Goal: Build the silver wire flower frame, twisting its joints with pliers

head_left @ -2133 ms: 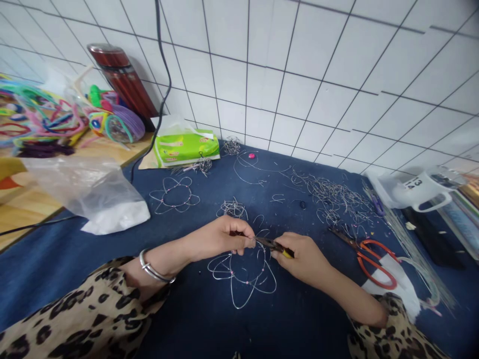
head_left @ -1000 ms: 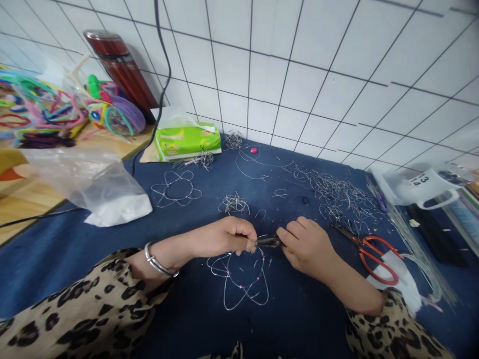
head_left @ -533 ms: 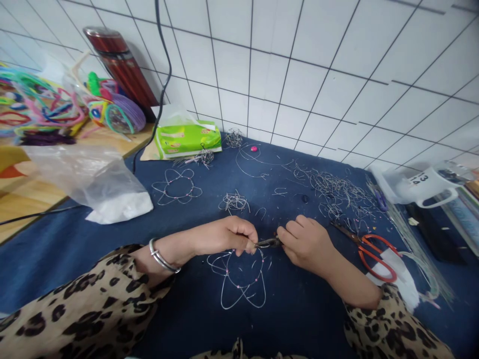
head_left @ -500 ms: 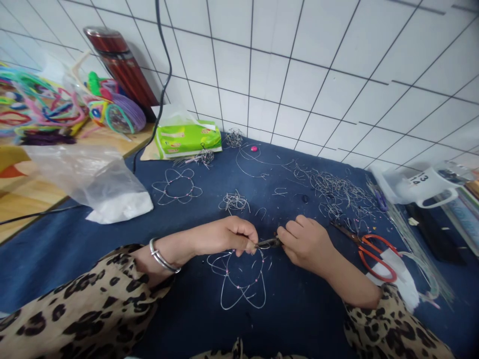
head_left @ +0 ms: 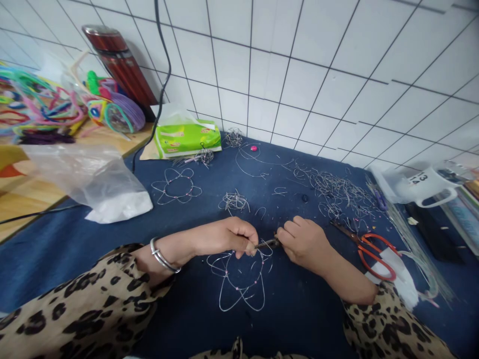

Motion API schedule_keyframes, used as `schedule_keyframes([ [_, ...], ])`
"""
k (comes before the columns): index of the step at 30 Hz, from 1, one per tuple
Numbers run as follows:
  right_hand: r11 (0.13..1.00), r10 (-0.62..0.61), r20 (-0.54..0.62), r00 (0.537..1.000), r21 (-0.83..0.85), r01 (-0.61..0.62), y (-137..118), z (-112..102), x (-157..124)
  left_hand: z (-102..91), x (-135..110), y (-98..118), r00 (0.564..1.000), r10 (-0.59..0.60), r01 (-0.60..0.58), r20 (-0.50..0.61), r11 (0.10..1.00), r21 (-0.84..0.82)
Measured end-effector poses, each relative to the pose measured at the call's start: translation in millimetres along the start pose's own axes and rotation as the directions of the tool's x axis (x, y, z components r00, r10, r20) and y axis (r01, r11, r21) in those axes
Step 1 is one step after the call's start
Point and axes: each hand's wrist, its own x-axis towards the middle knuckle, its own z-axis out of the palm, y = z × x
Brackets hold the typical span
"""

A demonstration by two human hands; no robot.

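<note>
Fingers of the left hand (head_left: 234, 236) are pinching the beaded wire flower (head_left: 237, 288) at its far edge, while those of the right hand (head_left: 304, 245) are gripping dark pliers (head_left: 267, 244), whose tips are meeting the pinched spot. The flower is lying on the blue-covered worktop (head_left: 187, 314), and orange-handled scissors (head_left: 362, 244) are resting beyond the right wrist.

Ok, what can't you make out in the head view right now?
All in the head view:
Tips of the pliers: at the fingertips of the left hand, which hide what they meet.
Handles of the pliers: mostly covered by the right hand.
Pink beads on the wire flower: too small to tell their shape.
Heap of coloured strands: blurred, and cut off by the left edge.
</note>
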Motion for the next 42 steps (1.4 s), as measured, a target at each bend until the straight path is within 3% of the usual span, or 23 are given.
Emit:
schedule_keyframes([
  [5, 0.995, 0.080, 0.000, 0.997, 0.057, -0.080, -1, 3, -1, -0.4, 0, 2, 0.999, -0.005, 0.007, -0.043, 1.000, 0.026],
  [12, 0.903, 0.190, 0.203, 0.961, 0.347, -0.252, -5, -5, 1, -2.2, 0, 5, 0.983, 0.055, -0.020, -0.172, 0.980, 0.200],
  [21, 0.849, 0.206, 0.308, 0.929, 0.416, -0.326, -9, -19, 1, -1.9, 0, 2, 0.985, 0.034, -0.015, -0.170, 0.994, 0.109],
  [27, 0.898, 0.164, 0.250, 0.954, 0.362, -0.249, -8, -18, 2, -2.2, 0, 1, 0.989, 0.017, -0.006, -0.149, 0.997, 0.078],
  [36, 0.992, 0.115, 0.106, 0.988, 0.041, -0.120, -7, -17, 3, -1.8, 1, 2, 0.995, 0.005, 0.002, -0.095, 0.997, 0.071],
  [42, 0.996, 0.089, 0.125, 0.988, 0.005, -0.090, -6, -18, 4, -0.7, 1, 0, 0.998, -0.003, 0.006, -0.066, 0.999, 0.037],
])
